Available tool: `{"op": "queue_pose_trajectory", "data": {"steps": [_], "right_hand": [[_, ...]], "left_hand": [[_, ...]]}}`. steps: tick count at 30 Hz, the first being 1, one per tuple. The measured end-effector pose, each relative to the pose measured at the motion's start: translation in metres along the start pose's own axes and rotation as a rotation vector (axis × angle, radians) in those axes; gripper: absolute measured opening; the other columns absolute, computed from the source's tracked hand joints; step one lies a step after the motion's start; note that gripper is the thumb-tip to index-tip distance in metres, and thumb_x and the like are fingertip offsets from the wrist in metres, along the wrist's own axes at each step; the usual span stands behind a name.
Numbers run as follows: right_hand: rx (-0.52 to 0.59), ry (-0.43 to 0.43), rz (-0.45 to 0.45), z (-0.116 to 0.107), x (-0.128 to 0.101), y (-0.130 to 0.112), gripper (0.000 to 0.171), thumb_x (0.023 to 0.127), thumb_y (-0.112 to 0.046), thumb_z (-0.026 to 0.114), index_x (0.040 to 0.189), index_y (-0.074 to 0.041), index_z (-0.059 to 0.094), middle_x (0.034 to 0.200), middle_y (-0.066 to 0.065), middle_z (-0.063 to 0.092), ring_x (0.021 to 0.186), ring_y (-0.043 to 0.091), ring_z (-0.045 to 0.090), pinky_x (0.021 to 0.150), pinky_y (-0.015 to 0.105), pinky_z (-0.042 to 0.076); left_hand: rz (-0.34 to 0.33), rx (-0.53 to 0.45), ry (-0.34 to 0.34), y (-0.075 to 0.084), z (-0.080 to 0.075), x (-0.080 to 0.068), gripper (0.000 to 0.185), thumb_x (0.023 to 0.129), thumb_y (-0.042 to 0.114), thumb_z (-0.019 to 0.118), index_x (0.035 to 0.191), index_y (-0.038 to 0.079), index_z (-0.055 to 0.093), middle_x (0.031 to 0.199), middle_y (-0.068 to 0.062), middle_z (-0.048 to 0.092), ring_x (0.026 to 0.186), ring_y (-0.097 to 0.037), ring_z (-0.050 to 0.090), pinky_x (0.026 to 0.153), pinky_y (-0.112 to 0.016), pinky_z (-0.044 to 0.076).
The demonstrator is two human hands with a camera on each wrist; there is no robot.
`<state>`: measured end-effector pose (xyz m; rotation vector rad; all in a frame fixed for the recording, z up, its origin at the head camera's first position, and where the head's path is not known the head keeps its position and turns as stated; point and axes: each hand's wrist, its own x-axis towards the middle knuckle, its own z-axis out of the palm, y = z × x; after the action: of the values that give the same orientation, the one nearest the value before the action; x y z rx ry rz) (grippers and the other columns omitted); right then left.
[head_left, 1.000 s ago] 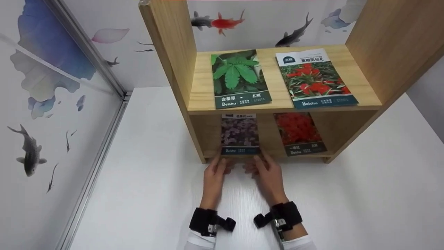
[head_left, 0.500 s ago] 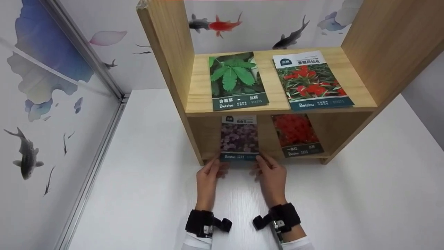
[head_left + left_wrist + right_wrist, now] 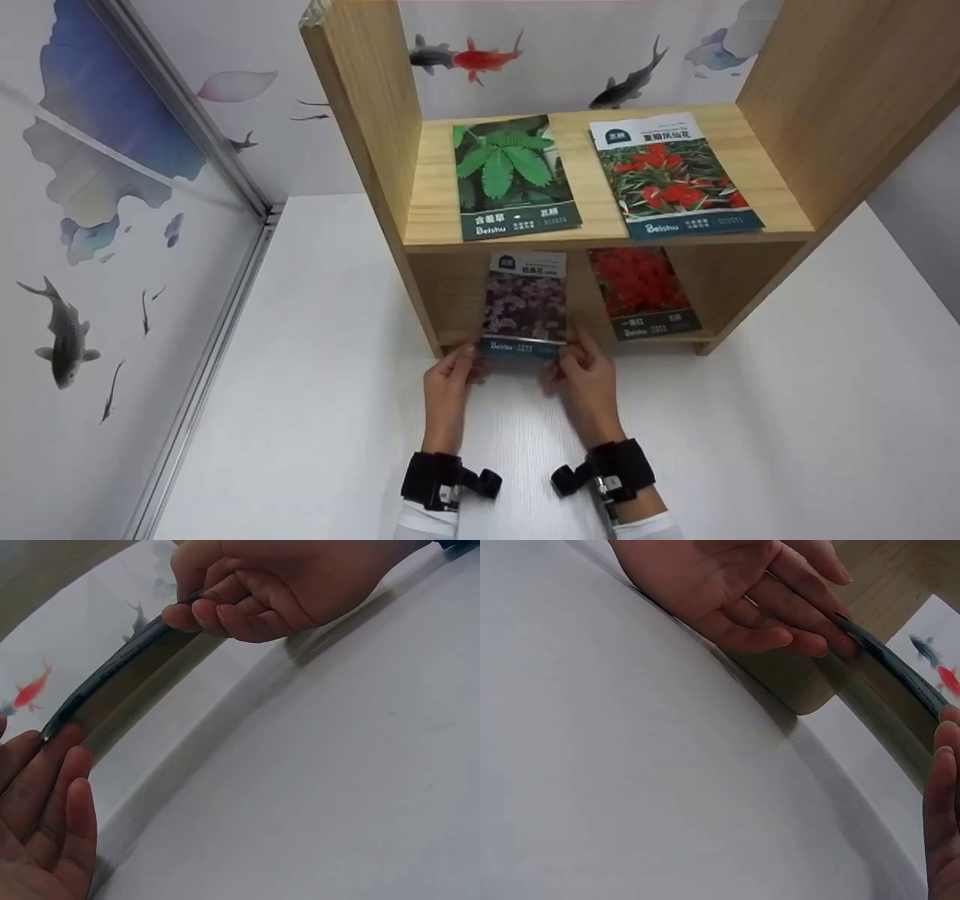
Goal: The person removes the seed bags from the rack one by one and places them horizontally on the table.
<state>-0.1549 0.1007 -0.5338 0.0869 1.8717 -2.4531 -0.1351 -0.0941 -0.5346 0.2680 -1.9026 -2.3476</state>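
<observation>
A seed packet with purple flowers [image 3: 523, 304] leans out of the left half of the lower shelf, its near edge lifted. My left hand [image 3: 469, 361] pinches its near left corner and my right hand [image 3: 568, 360] pinches its near right corner. In the left wrist view the packet's dark edge [image 3: 112, 679] runs from my left hand's fingers [image 3: 52, 802] up to my right hand [image 3: 247, 592]. The right wrist view shows the same edge [image 3: 900, 671] between my left hand [image 3: 735, 592] and my right hand's fingertips [image 3: 945, 787].
The wooden shelf unit [image 3: 375, 150] stands on a white table [image 3: 787, 420]. A red-flower packet [image 3: 643, 289] lies in the lower shelf's right half. On the upper shelf lie a green-leaf packet [image 3: 514, 176] and another red-flower packet [image 3: 671, 176]. A painted wall panel [image 3: 112, 225] stands at left.
The purple packet has come out of the lower shelf toward me, and more of its white top band shows. Both hands went from touching its near edge to pinching its corners.
</observation>
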Motion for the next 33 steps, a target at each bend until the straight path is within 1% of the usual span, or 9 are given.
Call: {"op": "queue_pose_trajectory", "data": {"steps": [5,9,11,14,17,23,25,29,33], "right_hand": [[0.023,-0.049,0.018,-0.002,-0.003,-0.008,0.068,0.082,-0.003,0.048,0.139,-0.032,0.025,0.084,0.025,0.055,0.073,0.04,0.058,0.061,0.049,0.049],[0.093,-0.112,0.007,-0.004,-0.005,-0.011,0.074,0.079,0.002,0.049,0.14,-0.033,0.024,0.083,0.025,0.054,0.073,0.042,0.057,0.063,0.052,0.048],[0.109,-0.139,0.009,-0.004,-0.007,-0.011,0.077,0.078,0.003,0.05,0.14,-0.035,0.023,0.082,0.026,0.053,0.073,0.044,0.055,0.063,0.053,0.047],[0.067,-0.15,0.014,-0.006,-0.013,-0.01,0.079,0.079,0.004,0.049,0.14,-0.037,0.019,0.082,0.026,0.054,0.073,0.045,0.056,0.063,0.052,0.048],[-0.022,-0.138,0.0,-0.007,-0.018,-0.009,0.08,0.081,0.005,0.046,0.142,-0.034,0.014,0.081,0.025,0.057,0.07,0.042,0.058,0.06,0.049,0.049],[-0.118,-0.147,-0.031,-0.011,-0.03,-0.016,0.081,0.081,0.01,0.043,0.143,-0.032,0.012,0.074,0.023,0.061,0.064,0.037,0.06,0.059,0.048,0.049],[-0.139,-0.166,-0.026,-0.01,-0.034,-0.02,0.082,0.08,0.011,0.042,0.143,-0.033,0.012,0.072,0.022,0.062,0.063,0.036,0.06,0.059,0.047,0.049],[-0.195,-0.213,-0.02,-0.01,-0.042,-0.024,0.079,0.08,0.011,0.042,0.144,-0.026,0.013,0.069,0.021,0.061,0.06,0.035,0.06,0.059,0.045,0.05],[-0.252,-0.241,-0.031,-0.009,-0.046,-0.026,0.077,0.079,0.01,0.041,0.144,-0.022,0.015,0.062,0.02,0.056,0.057,0.034,0.058,0.058,0.043,0.05]], "left_hand": [[0.017,-0.01,-0.011,0.005,0.004,0.0,0.038,0.085,0.041,0.056,0.104,0.01,0.066,0.091,-0.02,0.063,0.084,-0.036,0.058,0.073,-0.04,0.047],[0.05,-0.009,-0.043,0.007,0.007,0.002,0.038,0.085,0.038,0.057,0.113,0.012,0.062,0.091,-0.021,0.062,0.084,-0.037,0.056,0.072,-0.041,0.047],[0.063,0.018,-0.061,0.006,0.008,0.002,0.038,0.085,0.036,0.058,0.117,0.014,0.06,0.091,-0.02,0.062,0.084,-0.036,0.057,0.072,-0.041,0.047],[0.057,0.078,-0.095,0.006,0.009,0.0,0.041,0.086,0.031,0.058,0.124,0.017,0.054,0.09,-0.016,0.064,0.083,-0.033,0.059,0.074,-0.04,0.047],[0.046,0.122,-0.15,0.01,0.009,-0.005,0.046,0.088,0.023,0.058,0.131,0.016,0.045,0.086,-0.013,0.064,0.082,-0.032,0.061,0.076,-0.038,0.047],[0.11,0.17,-0.276,0.026,0.009,-0.017,0.053,0.089,0.008,0.052,0.139,0.009,0.032,0.076,-0.016,0.063,0.077,-0.03,0.061,0.075,-0.032,0.048],[0.108,0.17,-0.308,0.028,0.008,-0.02,0.054,0.09,0.008,0.051,0.139,0.01,0.031,0.074,-0.02,0.061,0.075,-0.033,0.06,0.076,-0.032,0.047],[0.073,0.168,-0.312,0.028,0.005,-0.024,0.055,0.09,0.014,0.053,0.14,0.008,0.029,0.07,-0.02,0.058,0.07,-0.037,0.058,0.072,-0.033,0.047],[0.072,0.216,-0.281,0.029,0.003,-0.026,0.06,0.089,0.02,0.056,0.14,0.008,0.028,0.062,-0.01,0.052,0.056,-0.02,0.049,0.055,-0.025,0.041]]}}
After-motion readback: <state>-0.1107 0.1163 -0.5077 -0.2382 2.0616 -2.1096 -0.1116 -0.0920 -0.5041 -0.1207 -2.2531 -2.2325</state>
